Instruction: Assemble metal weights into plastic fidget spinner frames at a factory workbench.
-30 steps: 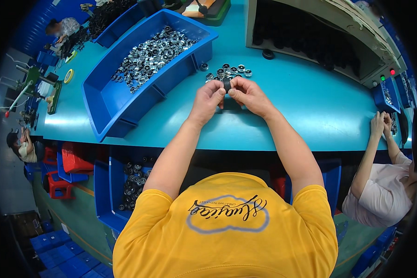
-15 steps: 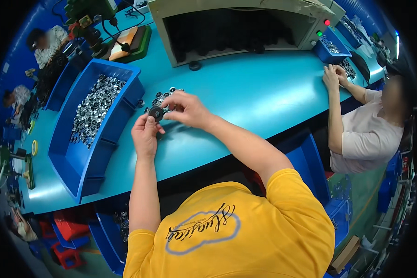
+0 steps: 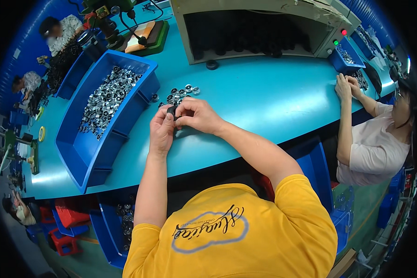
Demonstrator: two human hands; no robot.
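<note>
A small black wheel (image 3: 172, 111) is held up above the near part of the table, turned partly edge-on. My left hand (image 3: 161, 132) pinches it from the left, thumb and fingers closed. From the right, my right hand (image 3: 198, 116) has its fingertips pressed against the same wheel, covering part of it. Just beyond my hands lies a loose group of small shiny metal bearings (image 3: 175, 96) on the turquoise table (image 3: 264, 92). To their left stands a long blue bin (image 3: 85, 155) with a heap of similar bearings (image 3: 109, 95) inside.
A machine with a dark opening (image 3: 250, 37) stands at the back, a single black wheel (image 3: 211, 65) before it. A green press (image 3: 155, 39) is at the back left. At right, a co-worker (image 3: 373, 153) sits near a small blue bin (image 3: 345, 58). More blue bins (image 3: 107, 231) are below the table.
The wheel has turned from face-up to nearly edge-on. My right hand has closed in on it; its fingers were spread apart before. The whole view has shifted slightly.
</note>
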